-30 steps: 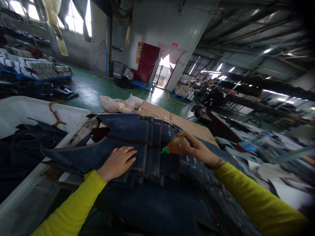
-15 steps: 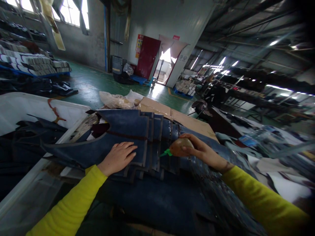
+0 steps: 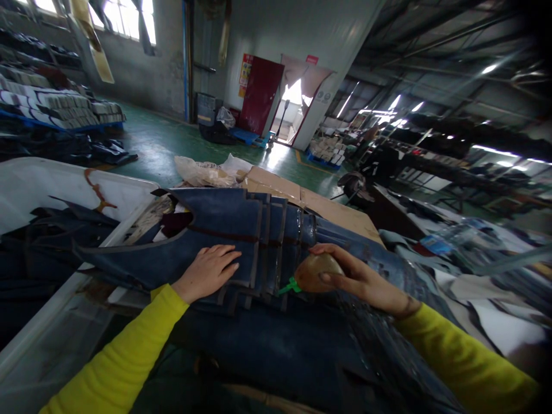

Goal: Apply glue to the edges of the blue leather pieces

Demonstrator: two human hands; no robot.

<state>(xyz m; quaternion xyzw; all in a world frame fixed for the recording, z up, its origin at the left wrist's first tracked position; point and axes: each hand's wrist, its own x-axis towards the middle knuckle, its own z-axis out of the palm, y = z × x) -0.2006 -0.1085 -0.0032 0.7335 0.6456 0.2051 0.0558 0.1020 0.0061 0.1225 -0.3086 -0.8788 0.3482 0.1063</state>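
Pressing flat with the left hand (image 3: pixel 210 273) on the fanned blue pieces (image 3: pixel 241 230) at the bench's middle. Gripping a brown bottle (image 3: pixel 317 271) in the right hand (image 3: pixel 357 279), now drawn nearer along the overlapped edges, green nozzle (image 3: pixel 288 286) down. Likely working seam by seam.

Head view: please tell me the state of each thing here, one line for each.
left hand: flat, palm down on the denim pieces
denim pieces: stacked, edges fanned in steps
right hand: closed around the bottle
bottle: tilted, green nozzle at the denim
red door: shut
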